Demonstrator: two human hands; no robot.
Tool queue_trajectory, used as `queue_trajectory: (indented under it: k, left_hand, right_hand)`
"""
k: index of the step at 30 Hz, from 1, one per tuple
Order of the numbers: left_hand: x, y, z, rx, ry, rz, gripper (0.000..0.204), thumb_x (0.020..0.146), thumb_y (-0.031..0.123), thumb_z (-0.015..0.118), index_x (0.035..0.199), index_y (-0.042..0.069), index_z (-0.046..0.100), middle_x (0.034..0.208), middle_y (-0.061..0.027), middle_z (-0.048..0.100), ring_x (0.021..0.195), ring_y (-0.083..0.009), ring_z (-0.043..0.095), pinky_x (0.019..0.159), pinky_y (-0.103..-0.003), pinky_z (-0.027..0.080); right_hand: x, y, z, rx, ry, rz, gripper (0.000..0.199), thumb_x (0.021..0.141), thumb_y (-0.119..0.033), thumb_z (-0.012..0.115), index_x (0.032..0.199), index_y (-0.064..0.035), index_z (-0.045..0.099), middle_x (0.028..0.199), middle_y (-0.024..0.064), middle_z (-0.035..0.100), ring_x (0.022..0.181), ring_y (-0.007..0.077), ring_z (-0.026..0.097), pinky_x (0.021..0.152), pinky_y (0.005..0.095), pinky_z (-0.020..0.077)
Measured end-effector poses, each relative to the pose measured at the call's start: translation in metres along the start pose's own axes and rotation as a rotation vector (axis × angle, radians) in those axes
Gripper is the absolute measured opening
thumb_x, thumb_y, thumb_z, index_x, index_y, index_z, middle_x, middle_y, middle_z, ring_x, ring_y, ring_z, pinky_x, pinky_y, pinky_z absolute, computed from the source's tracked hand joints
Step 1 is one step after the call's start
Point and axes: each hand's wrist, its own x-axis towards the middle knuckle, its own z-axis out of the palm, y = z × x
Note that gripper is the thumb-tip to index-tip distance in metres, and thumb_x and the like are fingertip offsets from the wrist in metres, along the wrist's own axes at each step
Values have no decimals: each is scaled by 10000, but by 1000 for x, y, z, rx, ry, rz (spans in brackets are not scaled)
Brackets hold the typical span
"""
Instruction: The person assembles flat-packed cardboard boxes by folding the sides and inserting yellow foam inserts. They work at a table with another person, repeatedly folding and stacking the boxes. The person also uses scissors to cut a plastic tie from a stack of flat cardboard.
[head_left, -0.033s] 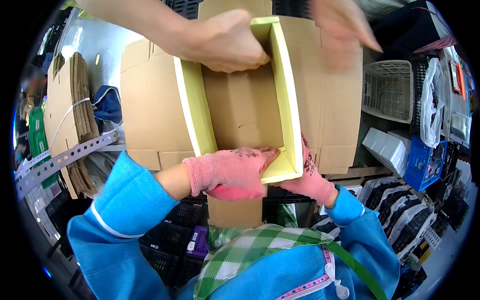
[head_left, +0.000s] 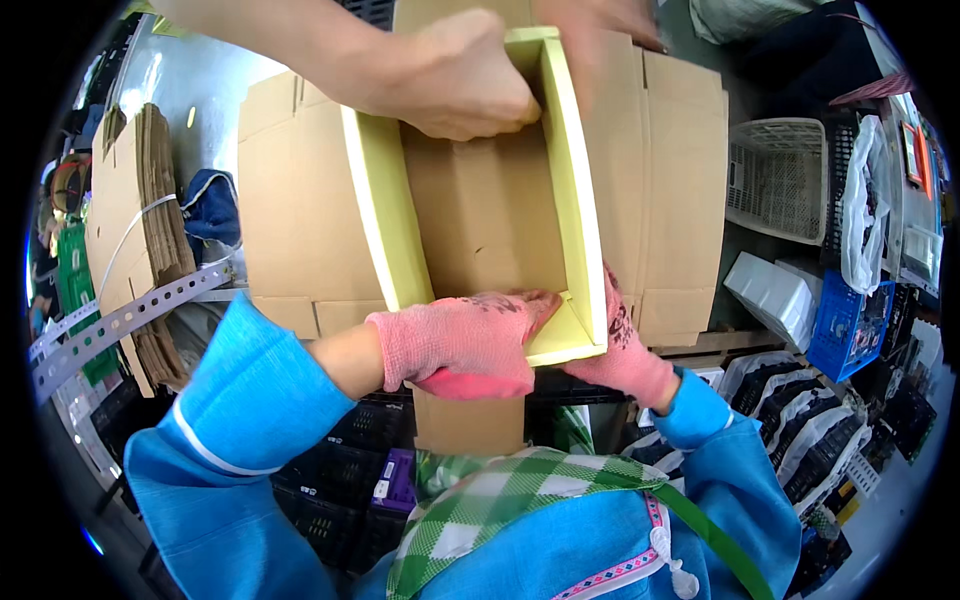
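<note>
A pale yellow, open rectangular frame (head_left: 570, 200), foam-like with thick walls, lies lengthwise in front of me on a flattened cardboard sheet (head_left: 305, 200). Bare brown cardboard shows inside it. My left hand (head_left: 460, 345), in a pink knit glove, closes over the near end wall, its fingertips reaching inside. Around the near right corner, my right hand (head_left: 625, 360) in a matching glove grips the outer side; its fingers are partly hidden behind the wall. A co-worker's bare fist (head_left: 465, 80) presses inside the far end, and their other hand (head_left: 600, 35) is blurred beside the far right corner.
Stacked folded cartons (head_left: 140, 210) and a perforated metal strip (head_left: 130, 325) stand left. On the right are a grey crate (head_left: 778, 180), a white box (head_left: 770, 300), a blue basket (head_left: 850, 325) and rows of black parts (head_left: 790, 405). Black crates (head_left: 330, 480) sit below the work surface.
The co-worker's blurred hand has moved left, toward the frame's far right corner. My hands keep their hold on the frame, almost unmoved.
</note>
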Motion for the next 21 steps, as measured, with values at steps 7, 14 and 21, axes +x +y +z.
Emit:
queue_trajectory:
  k: [7,14,21]
  left_hand:
    - [15,4,-17,-5,-153,-20,1010,558,316,754,1428,43,317,1402,-236,320,1292,-434,300,1083,-476,287]
    - [21,-4,-19,13,-215,3,1025,536,319,795,1414,45,341,1412,-208,288,1318,-382,295,1085,-406,309]
    - [4,21,-23,299,-67,10,838,541,334,755,1285,38,506,1372,-168,419,1232,-347,428,1012,-415,381]
  right_hand:
    - [2,6,-4,-389,-84,-140,965,684,-276,758,1386,99,213,1360,304,339,1224,474,381,1018,536,325]
    - [2,8,10,-343,35,-121,993,666,-272,770,1388,105,200,1374,296,324,1229,467,379,1015,526,335]
    - [14,-17,-49,-50,-353,81,892,735,-189,706,1429,56,202,1413,293,295,1325,434,312,1106,444,281]
